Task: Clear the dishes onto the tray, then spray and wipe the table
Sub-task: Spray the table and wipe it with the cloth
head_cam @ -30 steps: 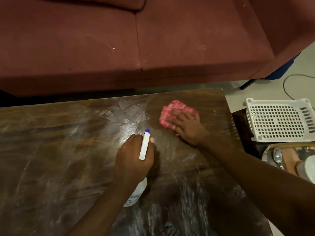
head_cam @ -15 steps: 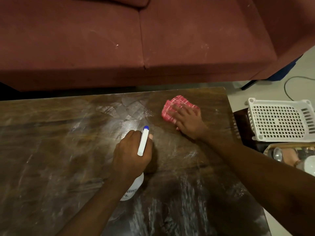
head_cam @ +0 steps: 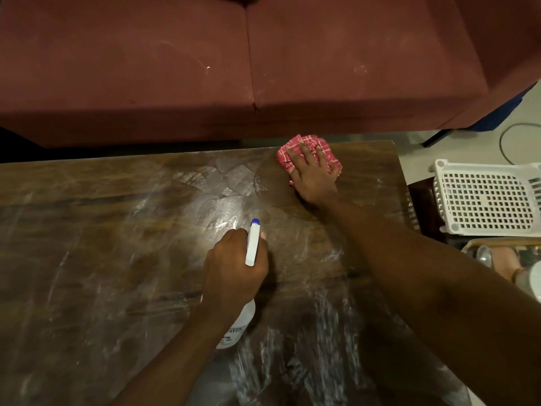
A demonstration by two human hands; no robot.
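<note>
A dark wooden table [head_cam: 102,259] fills the view, streaked with wet smears. My left hand [head_cam: 234,268] grips a white spray bottle [head_cam: 253,244] with a blue nozzle tip, held over the table's middle; its body shows below my wrist. My right hand [head_cam: 313,174] lies flat with spread fingers on a red and white checked cloth [head_cam: 333,156], pressing it onto the table near the far edge. At the right edge, a tray [head_cam: 480,244] holds a spoon and dishes, partly cut off by the frame and my right forearm.
A dark red sofa [head_cam: 205,68] runs along the far side of the table. A white perforated plastic basket [head_cam: 489,197] sits upside down to the right, on a lower dark surface. A cable [head_cam: 506,142] lies on the pale floor behind it.
My right hand has pushed the cloth away from me, toward the table's far edge. My left hand with the spray bottle has stayed about where it was.
</note>
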